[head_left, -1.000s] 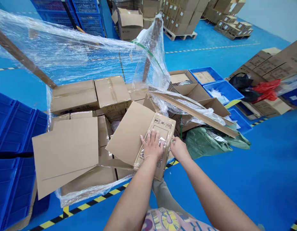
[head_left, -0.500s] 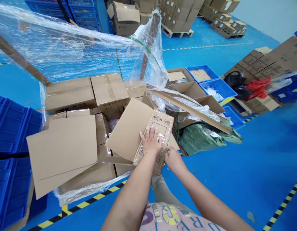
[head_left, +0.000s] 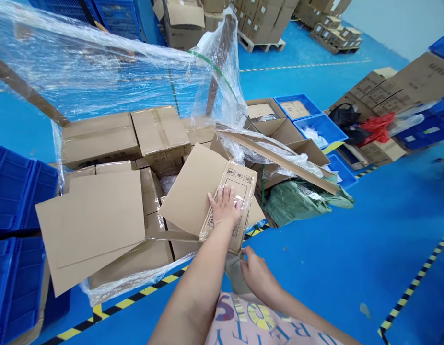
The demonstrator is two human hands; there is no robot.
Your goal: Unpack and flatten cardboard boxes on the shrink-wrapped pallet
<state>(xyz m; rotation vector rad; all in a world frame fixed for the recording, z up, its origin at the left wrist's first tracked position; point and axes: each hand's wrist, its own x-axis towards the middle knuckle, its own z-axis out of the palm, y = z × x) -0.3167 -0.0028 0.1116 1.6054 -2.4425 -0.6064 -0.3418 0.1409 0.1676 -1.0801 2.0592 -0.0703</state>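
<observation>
A cardboard box with printed symbols and clear tape lies tilted on the stack in front of me, a wide flap folded out to its left. My left hand rests on the printed face, fingers spread. By the box's lower right corner is my right hand, its fingers curled closed; whatever they may hold is hidden. Flat cardboard sheets lie over other boxes on the left.
Closed cartons stand behind, under stretched plastic film. Blue crates rise at the left. A long cardboard strip and a green plastic bag lie to the right. Striped tape marks the floor.
My right hand has moved down along the box's right side, from mid-edge to the lower corner, and closer to my body. My left hand stays pressed on the box.
</observation>
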